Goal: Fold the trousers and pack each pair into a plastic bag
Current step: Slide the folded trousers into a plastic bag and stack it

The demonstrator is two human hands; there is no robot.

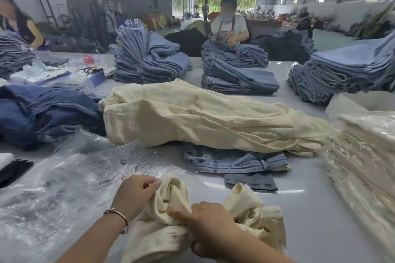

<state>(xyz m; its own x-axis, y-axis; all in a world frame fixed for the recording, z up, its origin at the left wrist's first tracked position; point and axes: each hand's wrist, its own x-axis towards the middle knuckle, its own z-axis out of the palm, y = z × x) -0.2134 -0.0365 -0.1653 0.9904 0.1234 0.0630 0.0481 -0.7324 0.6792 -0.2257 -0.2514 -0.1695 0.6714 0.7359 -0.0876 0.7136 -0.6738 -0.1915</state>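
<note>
Head view is showing clear plastic bags [70, 179] lying near left on the table [310, 209]; the left hand [134, 194] is pinching bunched cream trousers [171, 220] at the near edge, and the right hand [210, 226] is gripping them too.

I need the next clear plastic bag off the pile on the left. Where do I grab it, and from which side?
Judging by the frame, pinch the near right edge of the top clear printed plastic bag, beside the left hand. That edge lies loose and bare on the grey table. Come in low from the right; the bag is flat and slippery, so a top-down grab would likely slide.
</note>
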